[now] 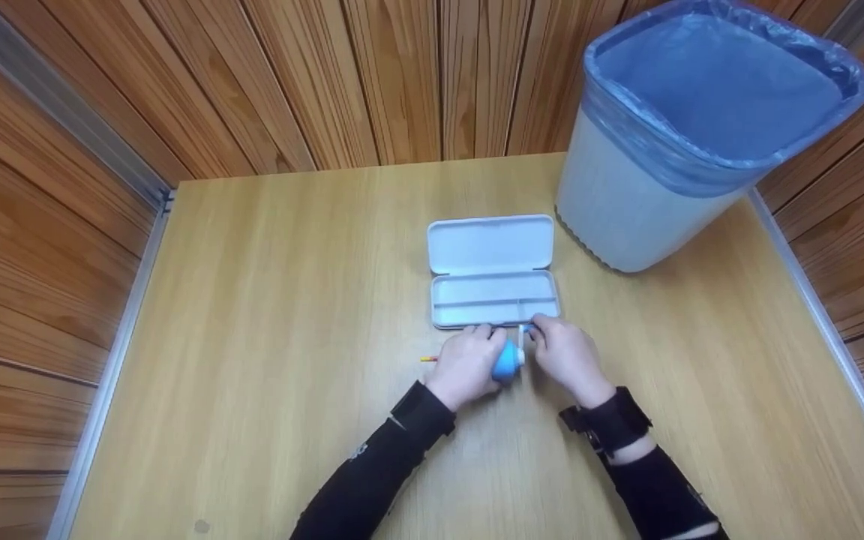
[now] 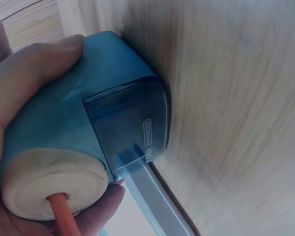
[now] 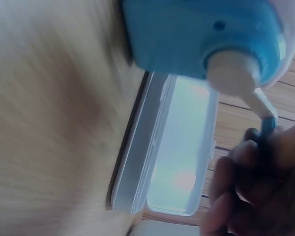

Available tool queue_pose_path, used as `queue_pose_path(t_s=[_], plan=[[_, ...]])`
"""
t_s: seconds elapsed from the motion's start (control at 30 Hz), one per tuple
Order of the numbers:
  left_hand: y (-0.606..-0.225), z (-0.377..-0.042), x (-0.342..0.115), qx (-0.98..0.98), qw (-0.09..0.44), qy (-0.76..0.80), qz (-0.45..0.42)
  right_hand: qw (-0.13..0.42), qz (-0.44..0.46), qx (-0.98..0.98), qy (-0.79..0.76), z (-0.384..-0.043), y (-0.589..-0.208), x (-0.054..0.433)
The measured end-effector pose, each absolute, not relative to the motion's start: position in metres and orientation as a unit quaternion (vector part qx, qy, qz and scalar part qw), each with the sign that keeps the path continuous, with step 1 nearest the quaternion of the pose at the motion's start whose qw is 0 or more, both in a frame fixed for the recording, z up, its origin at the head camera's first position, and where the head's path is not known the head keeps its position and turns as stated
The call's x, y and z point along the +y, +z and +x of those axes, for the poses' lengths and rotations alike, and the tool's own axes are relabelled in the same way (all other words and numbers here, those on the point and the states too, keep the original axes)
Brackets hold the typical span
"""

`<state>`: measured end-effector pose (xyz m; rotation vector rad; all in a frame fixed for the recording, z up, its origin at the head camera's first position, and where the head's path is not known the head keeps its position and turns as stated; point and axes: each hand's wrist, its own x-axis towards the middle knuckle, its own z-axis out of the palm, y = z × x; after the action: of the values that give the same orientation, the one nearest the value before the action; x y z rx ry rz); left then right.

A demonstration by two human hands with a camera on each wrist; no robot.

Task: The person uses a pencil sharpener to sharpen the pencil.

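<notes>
My left hand (image 1: 468, 360) grips a blue crank pencil sharpener (image 1: 507, 361) from above, low over the table in front of the pencil case (image 1: 477, 287). In the left wrist view, an orange-red pencil (image 2: 64, 214) sticks out of the sharpener's pale round front, and a see-through dark shavings drawer (image 2: 130, 128) is on its side. On the sharpener's other end is a white crank arm (image 3: 262, 102) with a blue knob (image 3: 268, 125). The fingers of my right hand (image 1: 571, 360) pinch that knob. Most of the pencil is hidden in the head view.
The pale blue-grey pencil case stands open just beyond my hands, its lid (image 1: 490, 244) tilted back and its tray divided into compartments. At the back right is a white bin (image 1: 627, 202) with a blue liner (image 1: 724, 90). Wood-panelled walls surround the table (image 1: 274, 300).
</notes>
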<state>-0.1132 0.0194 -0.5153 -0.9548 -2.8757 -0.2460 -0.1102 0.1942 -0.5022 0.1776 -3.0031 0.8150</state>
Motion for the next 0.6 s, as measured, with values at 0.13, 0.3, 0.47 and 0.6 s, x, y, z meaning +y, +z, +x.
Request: queue_pose_path(t_s=[0.13, 0.3, 0.47, 0.6], plan=[[-0.515, -0.114, 0.019, -0.946, 0.037, -0.077, -0.313, -0.039, 0.044, -0.969, 0.241, -0.122, -0.503, 0.194], [-0.516, -0.115, 0.019, -0.946, 0.045, -0.077, -0.312, -0.065, 0.043, -0.974, 0.214, -0.126, -0.507, 0.194], [-0.518, -0.115, 0.019, -0.944, 0.053, -0.085, -0.314, -0.078, 0.045, -0.979, 0.185, -0.129, -0.515, 0.192], [-0.518, -0.115, 0.02, -0.946, 0.039, -0.086, -0.309, -0.106, 0.046, -0.981, 0.159, -0.127, -0.525, 0.191]])
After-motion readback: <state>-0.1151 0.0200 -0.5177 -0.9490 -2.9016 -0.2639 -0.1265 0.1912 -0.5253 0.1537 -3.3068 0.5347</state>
